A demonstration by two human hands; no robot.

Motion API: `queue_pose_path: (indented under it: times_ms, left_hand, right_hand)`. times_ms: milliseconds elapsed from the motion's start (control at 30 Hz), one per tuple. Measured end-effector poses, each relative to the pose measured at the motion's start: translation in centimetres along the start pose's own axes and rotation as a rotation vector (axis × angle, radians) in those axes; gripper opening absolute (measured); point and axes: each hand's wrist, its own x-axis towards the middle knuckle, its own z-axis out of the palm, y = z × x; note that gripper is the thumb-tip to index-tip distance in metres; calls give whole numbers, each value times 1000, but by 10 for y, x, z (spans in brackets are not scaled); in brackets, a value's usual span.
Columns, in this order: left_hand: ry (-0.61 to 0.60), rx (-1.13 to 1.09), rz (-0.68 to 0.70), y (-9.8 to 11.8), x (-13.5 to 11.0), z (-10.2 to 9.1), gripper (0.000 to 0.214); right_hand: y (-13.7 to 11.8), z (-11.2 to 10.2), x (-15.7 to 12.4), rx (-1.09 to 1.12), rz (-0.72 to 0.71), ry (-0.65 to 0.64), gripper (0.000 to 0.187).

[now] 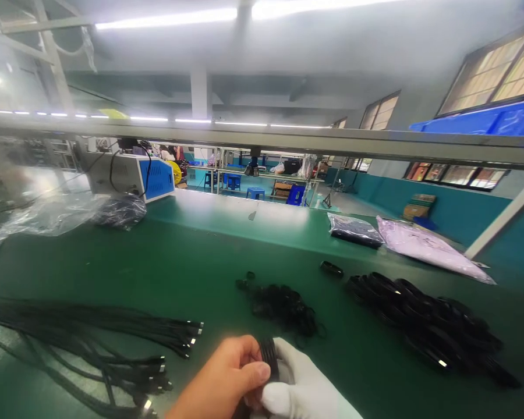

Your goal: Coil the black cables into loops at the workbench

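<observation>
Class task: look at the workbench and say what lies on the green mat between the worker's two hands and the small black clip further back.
In the head view, a loose heap of small black ties lies on the green mat between the hands' coiled cable and the black clip.

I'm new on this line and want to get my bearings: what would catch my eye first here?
Nearest the camera, a bare left hand and a white-gloved right hand pinch a black cable coil together. Loose black cables fan across the green table at left, a pile of coiled ones lies at right, and a blue-faced machine stands at the far left.
</observation>
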Motion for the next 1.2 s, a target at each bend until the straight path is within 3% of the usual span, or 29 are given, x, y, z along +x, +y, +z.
queue_pose_path:
  times_ms: [100, 200, 300, 400, 533, 733, 833, 900, 1000, 1100, 1200]
  left_hand:
    - [-45, -60, 46, 8, -1, -1, 27]
    - [128, 158, 59, 15, -3, -2, 25]
    - [335, 536, 269, 17, -5, -1, 19]
    - [330, 804, 476, 12, -6, 1, 43]
    - [412, 908, 648, 6, -6, 2, 36]
    - [456, 773, 588, 9, -8, 4, 32]
    - [459, 760, 526, 13, -7, 4, 31]
    - [423, 718, 442, 19, -8, 1, 29]
    - [290, 476, 286, 31, -11, -11, 31]
    - [49, 193, 197, 39, -15, -23, 43]
    - [-182, -17, 162, 38, -15, -27, 51]
  right_hand:
    - [0, 3, -2, 64, -32, -17, 42]
    - [3, 1, -1, 71, -60, 27, 44]
    - [7, -4, 2, 82, -30, 50, 46]
    - [7, -5, 3, -106, -32, 59, 42]
    - [1, 4, -1, -142, -48, 57, 46]
    - [2, 15, -4, -151, -172, 63, 47]
    - [5, 13, -4, -42, -130, -10, 49]
    - [6, 9, -6, 104, -66, -110, 50]
    - [9, 1, -8, 313, -18, -204, 43]
    - [12, -5, -6, 437, 37, -324, 37]
    - [15, -6, -1, 490, 45, -449, 45]
